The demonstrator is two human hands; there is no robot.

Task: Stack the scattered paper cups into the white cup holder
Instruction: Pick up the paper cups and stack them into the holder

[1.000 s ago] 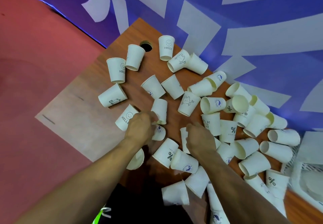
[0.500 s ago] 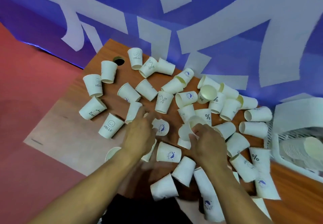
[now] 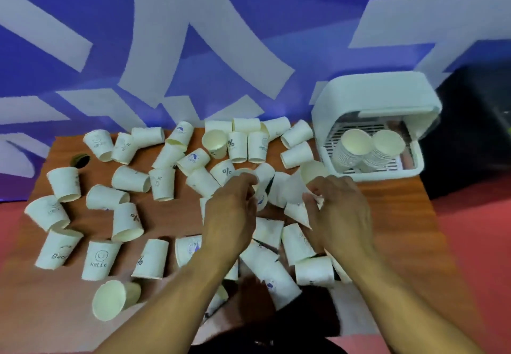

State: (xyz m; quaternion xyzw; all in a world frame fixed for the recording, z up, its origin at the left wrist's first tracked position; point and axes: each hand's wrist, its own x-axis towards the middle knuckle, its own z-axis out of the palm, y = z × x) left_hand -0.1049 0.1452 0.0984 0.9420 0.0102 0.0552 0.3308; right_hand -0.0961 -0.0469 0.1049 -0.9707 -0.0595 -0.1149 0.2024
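Both hands are mid-table, right in the thick of the cups (image 3: 130,223). Right hand (image 3: 343,215) is curled round a cup (image 3: 311,175), mouth up, close to the holder (image 3: 373,91) at far right, probably ready to nest. Left hand (image 3: 232,215) has its fingers curled, but I can't tell if it grips one. Two stacks (image 3: 356,149) sit in the holder, and loads of cups lie loose on the table (image 3: 387,201).

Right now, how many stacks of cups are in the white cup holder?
2: the left stack and the right stack, side by side inside the white cup holder; its hood could hide more behind.
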